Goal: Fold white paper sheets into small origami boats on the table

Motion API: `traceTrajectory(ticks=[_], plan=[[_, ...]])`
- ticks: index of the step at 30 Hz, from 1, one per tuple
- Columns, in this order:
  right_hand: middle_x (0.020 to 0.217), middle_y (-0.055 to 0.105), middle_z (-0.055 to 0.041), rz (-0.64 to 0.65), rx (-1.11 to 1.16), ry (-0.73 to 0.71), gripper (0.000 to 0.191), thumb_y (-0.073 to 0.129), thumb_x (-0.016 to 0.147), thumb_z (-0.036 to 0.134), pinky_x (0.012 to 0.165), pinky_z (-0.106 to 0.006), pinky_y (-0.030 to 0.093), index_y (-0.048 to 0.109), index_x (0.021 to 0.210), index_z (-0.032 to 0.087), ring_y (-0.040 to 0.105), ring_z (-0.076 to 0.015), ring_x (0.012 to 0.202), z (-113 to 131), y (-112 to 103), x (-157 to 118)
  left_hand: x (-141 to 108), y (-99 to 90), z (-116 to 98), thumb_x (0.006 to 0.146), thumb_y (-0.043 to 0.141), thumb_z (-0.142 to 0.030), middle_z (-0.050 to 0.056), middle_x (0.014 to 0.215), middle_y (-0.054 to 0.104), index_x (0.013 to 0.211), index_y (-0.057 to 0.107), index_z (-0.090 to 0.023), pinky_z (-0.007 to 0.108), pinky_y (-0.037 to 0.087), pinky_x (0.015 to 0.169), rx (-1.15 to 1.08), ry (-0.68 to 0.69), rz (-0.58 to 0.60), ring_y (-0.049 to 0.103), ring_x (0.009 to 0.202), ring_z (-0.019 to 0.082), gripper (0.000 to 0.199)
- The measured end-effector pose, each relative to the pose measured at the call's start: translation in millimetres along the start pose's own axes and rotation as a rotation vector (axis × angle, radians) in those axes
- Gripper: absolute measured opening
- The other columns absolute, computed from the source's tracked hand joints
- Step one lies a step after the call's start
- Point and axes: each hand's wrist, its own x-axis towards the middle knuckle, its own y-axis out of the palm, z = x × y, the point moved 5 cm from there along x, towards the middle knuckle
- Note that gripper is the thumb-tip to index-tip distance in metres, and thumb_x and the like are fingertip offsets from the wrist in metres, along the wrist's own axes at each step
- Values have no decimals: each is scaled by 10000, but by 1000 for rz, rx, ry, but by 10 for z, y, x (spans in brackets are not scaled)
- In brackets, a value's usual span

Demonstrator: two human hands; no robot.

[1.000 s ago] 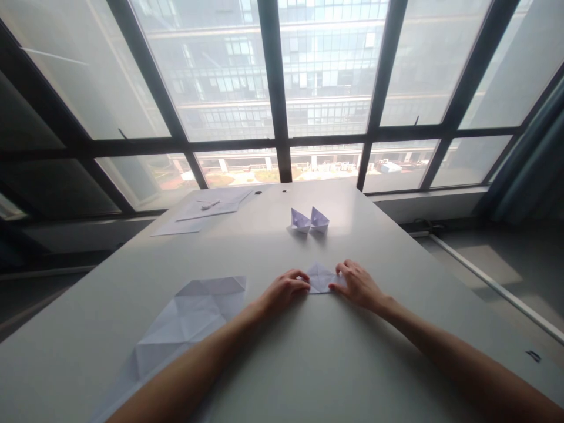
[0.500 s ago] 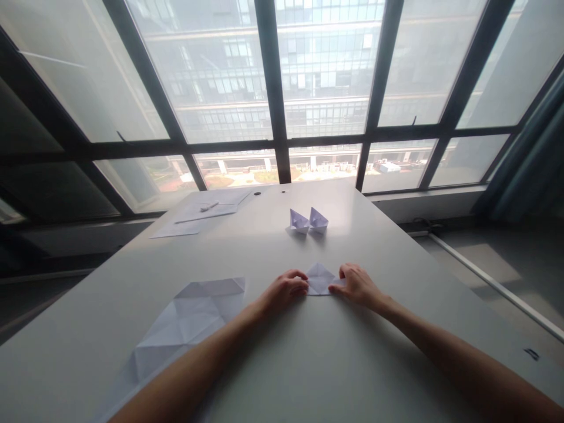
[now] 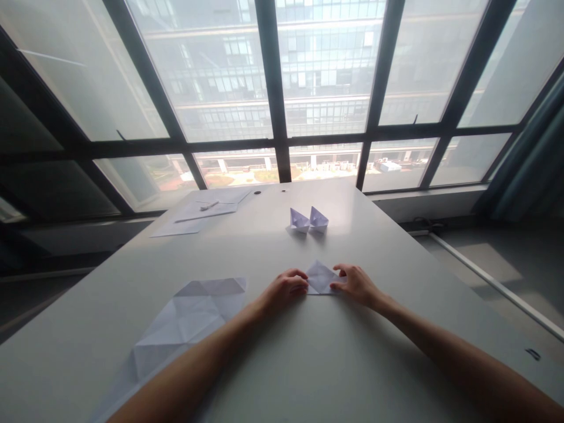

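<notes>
A small folded white paper [image 3: 320, 278] with a peaked top lies on the table between my hands. My left hand [image 3: 288, 286] grips its left edge with bent fingers. My right hand [image 3: 356, 284] has its thumb and fingers on the paper's right corner, pinching it. Beyond them stand two small folded paper shapes with pointed tips, a left one [image 3: 299, 221] and a right one [image 3: 318, 221], side by side. A large creased sheet [image 3: 189, 320] lies to the left, partly covered by my left forearm.
On the white table [image 3: 282, 364], flat sheets [image 3: 185, 226] lie at the far left with a small pale object [image 3: 209, 206] on them. A small dark item [image 3: 533, 354] is near the right edge. Windows stand behind the table.
My right thumb and fingers have shifted slightly on the paper's right corner. The folded paper's peak has moved slightly up and left. My left hand has barely moved.
</notes>
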Motion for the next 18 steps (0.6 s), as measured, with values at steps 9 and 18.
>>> traceTrajectory(ticks=[9,18], plan=[[702,677,-20,-9,187,-36,167,713,751,333,615,-281,402,671,717,175,597,-189,668,24,-14,11,12,-81,16,867,684,-215,117,1192,640,1002,751,-230,393,511,963,140,14,-133,628,1087,260,152],[700,635,3,-73,439,-92,183,666,779,344,622,-259,396,624,732,172,565,-167,687,-64,-62,67,12,-178,181,854,703,-277,62,1017,694,1062,657,-198,316,520,802,136,-169,-290,659,883,216,227]])
